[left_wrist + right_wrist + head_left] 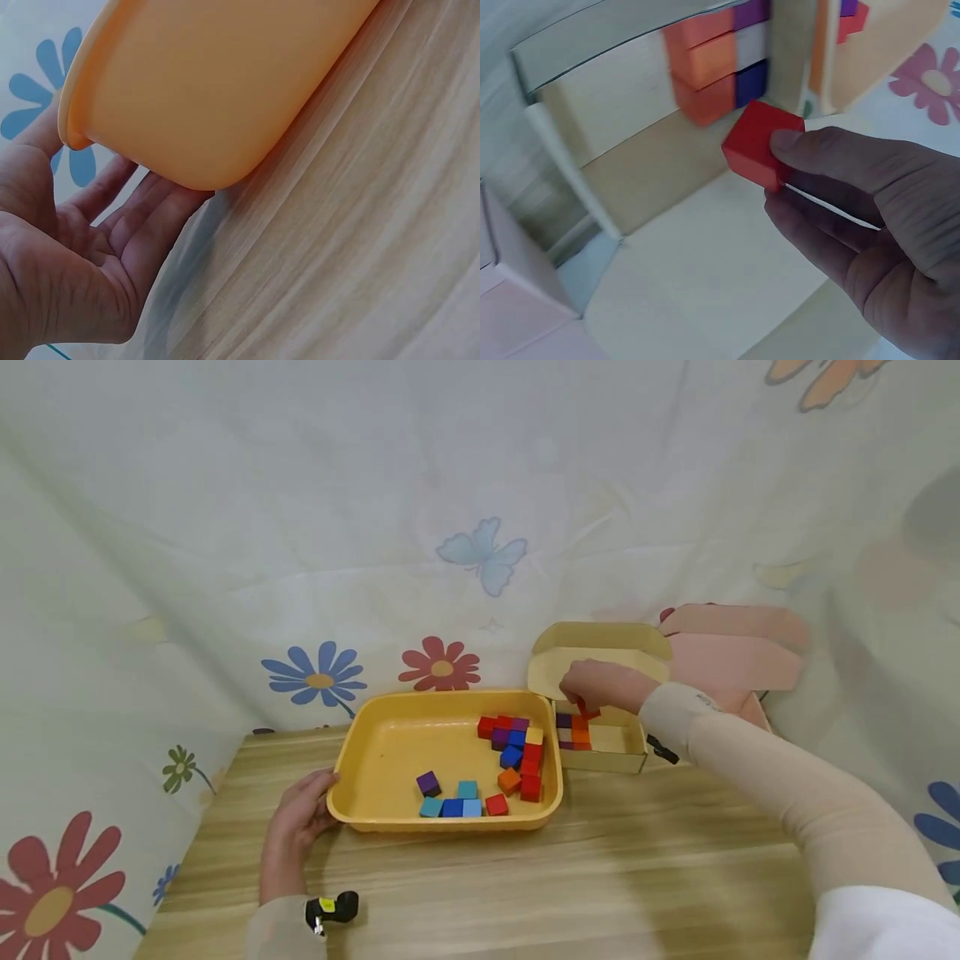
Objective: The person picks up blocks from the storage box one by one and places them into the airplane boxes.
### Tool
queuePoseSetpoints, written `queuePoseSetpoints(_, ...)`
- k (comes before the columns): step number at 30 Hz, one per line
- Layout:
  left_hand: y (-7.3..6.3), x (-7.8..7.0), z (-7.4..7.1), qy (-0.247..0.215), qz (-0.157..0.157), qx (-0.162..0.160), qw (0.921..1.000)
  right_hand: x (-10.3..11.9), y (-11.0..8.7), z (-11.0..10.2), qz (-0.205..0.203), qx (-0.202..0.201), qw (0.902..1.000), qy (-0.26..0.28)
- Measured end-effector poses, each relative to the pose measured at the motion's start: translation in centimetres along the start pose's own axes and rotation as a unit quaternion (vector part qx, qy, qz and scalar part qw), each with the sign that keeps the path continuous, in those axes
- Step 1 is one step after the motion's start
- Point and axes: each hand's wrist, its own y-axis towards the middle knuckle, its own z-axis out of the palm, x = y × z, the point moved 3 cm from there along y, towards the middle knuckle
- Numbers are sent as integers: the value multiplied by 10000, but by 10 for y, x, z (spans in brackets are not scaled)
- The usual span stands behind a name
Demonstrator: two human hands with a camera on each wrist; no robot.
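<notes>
My right hand (592,683) pinches a red cube (761,142) between thumb and fingertips over a small cream cardboard box (603,762). Its lid stands raised behind it. Inside the box, orange cubes (709,64) and a few purple or dark ones (751,84) sit packed in rows at one end. My left hand (300,814) holds the left end of a yellow plastic tray (442,697), one digit reaching behind the rim and the other fingers against the outer wall. Loose cubes lie in the tray: red cubes (530,768), blue cubes (453,807), an orange cube (509,781) and others.
A pink cardboard box (735,660) with a raised lid stands right of the cream one, partly hidden by my right arm. The wooden table (465,893) ends at a flower-printed cloth (300,568) behind. The tray's right end stands close beside the cream box.
</notes>
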Motion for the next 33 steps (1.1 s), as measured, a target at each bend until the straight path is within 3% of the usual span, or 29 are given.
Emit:
queuePoseSetpoints(4, 3, -2, 2, 16, 22, -2, 10000, -7, -3, 8, 239, 452, 9986, 95)
queuePoseSetpoints(9, 3, -3, 3, 146, 63, -23, 9999, -12, 6, 22, 32, 621, 9980, 71)
queuePoseSetpoints(16, 1, -3, 5, 275, 128, 107, 9995, -19, 16, 43, 82, 1080, 9941, -30)
queuePoseSetpoints(24, 0, -5, 9, 387, 183, 74, 9991, -25, 15, 60, 144, 1038, 9937, 395)
queuePoseSetpoints(33, -3, -3, 5, 466, 176, 22, 9988, -23, 14, 64, -15, 843, 9939, 713)
